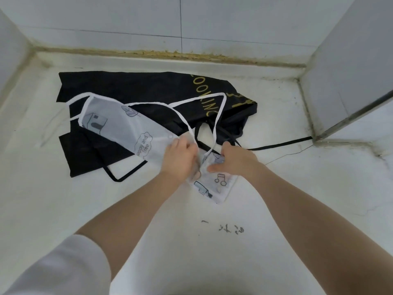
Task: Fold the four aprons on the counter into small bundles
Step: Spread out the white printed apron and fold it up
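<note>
**White apron gathered at bench centre**

I see the left hand with fingers curled, gripping the white printed apron. Right hand grips its near end too, thumb spread. It lies partly over the black apron with gold lettering on the white bench. White straps loop behind.
</note>
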`<move>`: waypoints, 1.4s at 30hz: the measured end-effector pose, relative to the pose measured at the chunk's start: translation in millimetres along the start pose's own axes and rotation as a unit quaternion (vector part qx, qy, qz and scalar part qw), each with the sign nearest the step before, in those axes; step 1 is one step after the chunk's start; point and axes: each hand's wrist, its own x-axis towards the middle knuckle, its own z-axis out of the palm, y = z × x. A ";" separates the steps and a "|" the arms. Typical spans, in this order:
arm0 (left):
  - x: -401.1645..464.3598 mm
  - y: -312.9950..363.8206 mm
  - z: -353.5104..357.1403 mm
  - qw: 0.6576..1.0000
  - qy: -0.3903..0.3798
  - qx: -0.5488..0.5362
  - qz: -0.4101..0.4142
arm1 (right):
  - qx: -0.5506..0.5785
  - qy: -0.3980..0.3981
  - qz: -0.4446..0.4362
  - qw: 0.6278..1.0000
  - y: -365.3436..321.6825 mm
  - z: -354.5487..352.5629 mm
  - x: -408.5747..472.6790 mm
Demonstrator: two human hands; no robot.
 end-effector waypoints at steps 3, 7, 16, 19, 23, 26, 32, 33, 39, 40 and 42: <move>-10.9 17.1 -4.1 0.987 -0.112 -0.096 -0.067 | 0.000 -0.027 0.026 0.999 -6.2 -2.5 -3.2; -25.6 30.5 -5.8 0.977 -0.166 -0.095 -0.091 | 0.087 -0.201 0.045 0.975 -17.6 4.1 -15.2; -50.6 31.9 13.4 0.994 -0.102 -0.005 -0.039 | -0.109 0.027 -0.160 0.981 -2.7 8.9 -19.7; -52.7 33.3 16.1 0.995 -0.086 -0.007 -0.051 | -0.197 0.023 -0.212 0.957 -4.7 14.6 -14.6; -51.8 30.3 18.8 0.992 -0.089 -0.053 -0.067 | -0.292 0.079 -0.232 0.924 -1.1 8.1 -11.6; -55.4 28.8 21.2 0.995 -0.085 -0.042 -0.043 | -0.315 0.062 -0.203 0.925 3.0 3.5 -11.0; -54.2 22.5 22.9 0.994 -0.104 -0.030 -0.010 | -0.294 0.041 -0.057 0.953 21.3 -21.2 -2.7; -52.9 22.9 23.7 0.994 -0.111 -0.019 -0.009 | -0.292 0.048 -0.060 0.953 21.9 -18.9 -5.3; -45.9 13.5 22.0 0.980 -0.144 -0.135 -0.003 | -0.156 0.101 -0.415 0.891 25.5 22.2 -31.9; -44.8 8.9 23.1 0.972 -0.126 -0.199 -0.007 | -0.134 0.049 -0.406 0.903 23.1 27.2 -32.9; -44.9 3.1 25.6 0.957 -0.081 -0.278 -0.004 | -0.139 -0.030 -0.356 0.924 20.0 34.6 -34.2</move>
